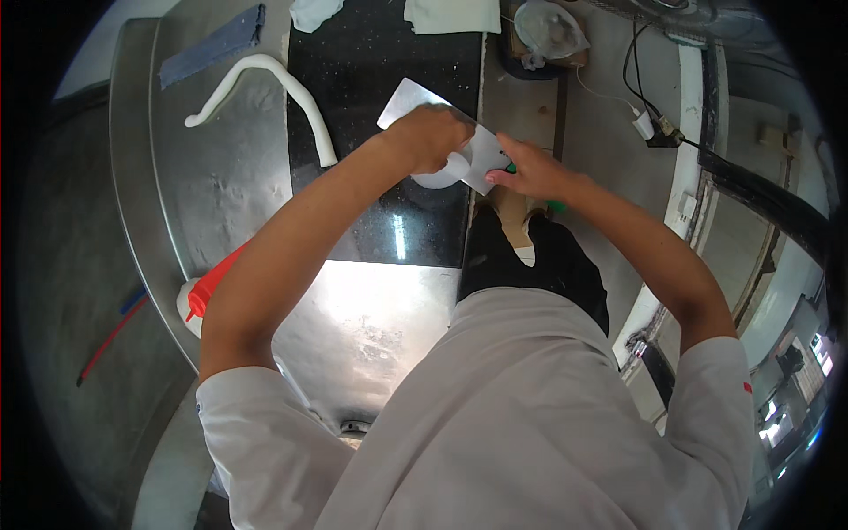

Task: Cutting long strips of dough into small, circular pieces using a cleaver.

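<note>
A silver flat metal plate (pixel 397 102) with a small green part at its right lies angled over the black slab's right edge. My left hand (pixel 433 137) is closed over its middle, fingers curled and hiding what they hold. A pale rounded piece (pixel 435 178), perhaps dough, shows just below that hand. My right hand (pixel 526 168) grips the plate's right end with thumb and fingers. A long white dough rope (pixel 309 115) lies bent on the steel top at left, reaching onto the black slab (pixel 371 230).
A blue cloth (pixel 212 49) and white cloths (pixel 450 13) lie at the back. A bagged item (pixel 548 31) sits on a board at back right. Cables and a white plug (pixel 643 124) are at right. A red bottle (pixel 212 278) is beside my left forearm, on the steel counter (pixel 221 194).
</note>
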Action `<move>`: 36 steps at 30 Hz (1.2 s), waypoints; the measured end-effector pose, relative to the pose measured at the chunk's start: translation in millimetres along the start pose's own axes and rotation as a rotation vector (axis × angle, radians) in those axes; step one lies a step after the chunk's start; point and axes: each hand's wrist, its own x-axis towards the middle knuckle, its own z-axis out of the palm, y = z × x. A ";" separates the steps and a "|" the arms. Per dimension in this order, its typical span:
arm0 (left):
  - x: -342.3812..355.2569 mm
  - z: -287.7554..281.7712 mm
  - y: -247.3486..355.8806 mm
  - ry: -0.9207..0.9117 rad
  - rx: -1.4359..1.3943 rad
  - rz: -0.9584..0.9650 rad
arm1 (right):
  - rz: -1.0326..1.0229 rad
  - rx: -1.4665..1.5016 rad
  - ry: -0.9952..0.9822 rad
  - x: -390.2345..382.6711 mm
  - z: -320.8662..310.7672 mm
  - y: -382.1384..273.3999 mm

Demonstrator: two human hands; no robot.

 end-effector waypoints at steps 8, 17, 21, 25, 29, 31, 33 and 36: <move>-24.0 -10.6 -11.2 0.013 -0.288 0.020 | -0.054 -0.173 -0.276 -59.3 27.4 7.0; -41.0 -3.0 -63.0 0.496 -0.798 -0.178 | 0.052 -0.186 -0.283 -83.0 -1.5 -15.4; -31.0 -19.8 -102.5 0.808 -1.047 -0.192 | 0.115 -0.133 -0.280 -53.9 -24.4 -31.4; -21.0 -72.7 -134.8 1.038 -1.359 -0.259 | -0.017 -0.103 -0.278 -9.6 -41.4 -18.0; -18.4 -76.2 -170.7 1.324 -1.512 -0.420 | -0.029 -0.078 -0.371 33.6 -75.6 -27.9; -19.7 -48.6 -191.8 1.364 -1.525 -0.605 | -0.035 -0.097 -0.410 52.0 -92.1 -31.4; -17.9 -32.8 -200.7 1.394 -1.547 -0.789 | -0.028 -0.122 -0.453 65.7 -111.6 -32.0; -16.6 -24.2 -203.7 1.453 -1.570 -0.955 | -0.059 -0.102 -0.422 79.4 -132.9 -35.3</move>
